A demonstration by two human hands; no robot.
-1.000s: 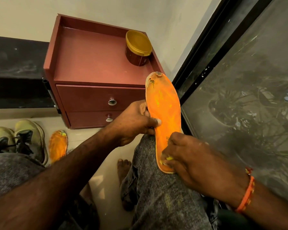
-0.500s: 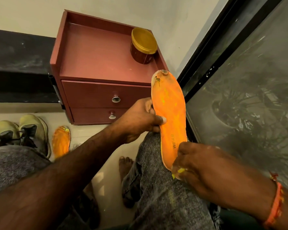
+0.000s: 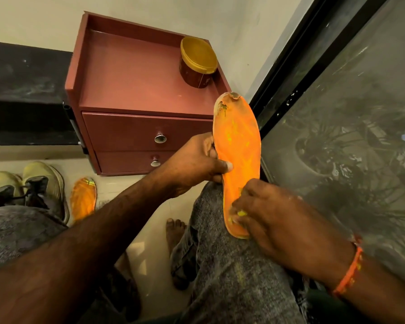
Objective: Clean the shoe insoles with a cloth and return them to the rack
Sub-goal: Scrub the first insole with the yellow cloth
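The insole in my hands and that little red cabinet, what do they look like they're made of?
Insole: probably foam with a matte orange fabric-like top; its toe edge is chipped and crumbling. Cabinet: looks like painted or laminated board, smooth and maroon, with shiny metal knobs.

Arms: both forearms bare, no sleeves in view.
Left hand (image 3: 194, 164): bare, no ring or band visible.
Right hand (image 3: 274, 220): bare; small yellow flecks on the fingers (image 3: 241, 213).
Wrist band (image 3: 348, 270): orange braided thread on the right wrist, with small yellow specks.
Trousers (image 3: 232, 277): mottled grey denim, faint yellowish smudges on the right leg.
Foot (image 3: 174, 232): bare, toes visible.
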